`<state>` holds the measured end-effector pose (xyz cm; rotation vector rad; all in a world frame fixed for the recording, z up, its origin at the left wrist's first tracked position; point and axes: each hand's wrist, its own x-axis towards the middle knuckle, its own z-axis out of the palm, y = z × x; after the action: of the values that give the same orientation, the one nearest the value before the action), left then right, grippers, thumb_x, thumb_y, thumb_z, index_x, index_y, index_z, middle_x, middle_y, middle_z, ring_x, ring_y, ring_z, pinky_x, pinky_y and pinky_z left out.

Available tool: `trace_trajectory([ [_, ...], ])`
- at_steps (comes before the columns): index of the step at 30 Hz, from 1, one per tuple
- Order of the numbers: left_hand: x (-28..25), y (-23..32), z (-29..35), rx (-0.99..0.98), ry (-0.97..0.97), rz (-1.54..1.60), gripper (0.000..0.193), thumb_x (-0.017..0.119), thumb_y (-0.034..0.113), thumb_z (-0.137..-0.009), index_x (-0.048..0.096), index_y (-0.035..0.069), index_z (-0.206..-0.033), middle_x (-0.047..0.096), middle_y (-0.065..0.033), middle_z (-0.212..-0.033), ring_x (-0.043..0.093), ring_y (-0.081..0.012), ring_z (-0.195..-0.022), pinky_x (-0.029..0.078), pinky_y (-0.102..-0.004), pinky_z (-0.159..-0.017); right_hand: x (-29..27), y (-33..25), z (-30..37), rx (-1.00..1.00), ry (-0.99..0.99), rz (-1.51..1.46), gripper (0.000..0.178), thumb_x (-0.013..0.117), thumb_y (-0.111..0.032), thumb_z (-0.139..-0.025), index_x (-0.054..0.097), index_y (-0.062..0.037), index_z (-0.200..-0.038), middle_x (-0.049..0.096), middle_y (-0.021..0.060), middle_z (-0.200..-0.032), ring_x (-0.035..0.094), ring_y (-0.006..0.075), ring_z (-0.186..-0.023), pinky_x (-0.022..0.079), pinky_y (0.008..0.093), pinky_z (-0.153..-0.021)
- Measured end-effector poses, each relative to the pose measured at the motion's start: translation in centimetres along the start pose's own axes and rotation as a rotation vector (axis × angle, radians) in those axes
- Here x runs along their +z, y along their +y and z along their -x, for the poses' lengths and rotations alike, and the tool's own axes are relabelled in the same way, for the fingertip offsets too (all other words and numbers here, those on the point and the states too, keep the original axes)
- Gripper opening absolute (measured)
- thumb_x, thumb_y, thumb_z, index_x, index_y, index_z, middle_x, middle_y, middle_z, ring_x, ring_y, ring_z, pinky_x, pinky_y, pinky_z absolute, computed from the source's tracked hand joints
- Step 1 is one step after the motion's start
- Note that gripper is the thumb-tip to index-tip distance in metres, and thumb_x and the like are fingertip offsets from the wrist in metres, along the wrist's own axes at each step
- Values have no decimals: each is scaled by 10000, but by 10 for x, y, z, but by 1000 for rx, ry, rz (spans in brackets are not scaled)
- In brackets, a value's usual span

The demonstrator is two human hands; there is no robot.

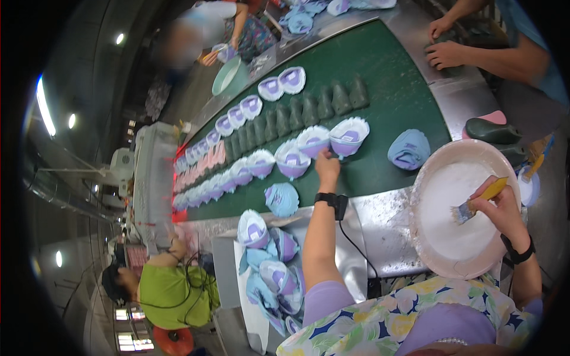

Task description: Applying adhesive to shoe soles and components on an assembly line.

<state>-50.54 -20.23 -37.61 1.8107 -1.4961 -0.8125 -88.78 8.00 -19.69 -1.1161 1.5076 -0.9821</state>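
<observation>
On the green conveyor belt [380,157], my left hand [328,169] reaches to a purple shoe upper [313,141] with a pale, ruffled rim. Its fingers are closed at the upper's near edge; the fingertips are partly hidden. Another purple upper [349,136] sits just to the right, and more stretch leftward in a row. In my right hand [502,210] is a paintbrush [480,200] with a yellow handle. Its bristles point down over white liquid [448,213] in a pale pink basin [424,246]. A light blue folded upper [409,149] lies between the belt's uppers and the basin.
Dark green shoe-shaped pieces [325,103] form a middle row, with pink pieces [202,161] farther left. Stacked uppers [276,276] lie beside my left arm. Co-workers stand at the far side, far right [475,53] and lower left [172,291]. A cable [359,249] hangs from my left wrist.
</observation>
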Motion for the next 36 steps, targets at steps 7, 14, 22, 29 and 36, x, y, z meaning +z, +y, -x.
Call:
trace_trajectory([
  [7,-119,-44,-15,3,-20,-474,278,573,107,-862,610,19,-1123,623,-165,-1152,572,-356,-1031,440,-428,-894,2,3,-3,-30,26,-3,110,687,-40,-794,602,-27,-861,667,57,-813,640,131,-771,498,258,-741],
  [14,-59,-73,-36,-335,-89,120,607,559,107,-912,337,-6,-1465,391,-182,-1489,415,-316,-1341,320,-377,-1101,16,0,1,4,7,4,138,708,-60,-781,602,-22,-860,671,60,-805,628,123,-749,489,259,-723],
  [22,1,23,-3,512,415,-206,401,647,197,-864,537,-40,-1168,574,-211,-1159,484,-389,-1159,371,-474,-985,10,-4,4,36,81,44,136,714,-66,-784,616,-11,-860,667,54,-808,619,118,-758,484,266,-708],
  [29,65,81,86,1238,-340,-512,603,751,171,-693,525,94,-1246,545,-154,-1235,511,-361,-1149,428,-459,-938,29,-11,-5,-78,-74,124,154,733,-76,-774,631,-17,-874,663,49,-792,622,126,-755,482,268,-695],
  [36,2,105,80,874,-106,-249,499,737,200,-742,563,30,-1178,621,-193,-1086,594,-402,-965,484,-447,-816,-7,-9,25,-1,66,43,119,688,-37,-794,606,-10,-876,661,63,-824,634,127,-782,498,260,-740],
])
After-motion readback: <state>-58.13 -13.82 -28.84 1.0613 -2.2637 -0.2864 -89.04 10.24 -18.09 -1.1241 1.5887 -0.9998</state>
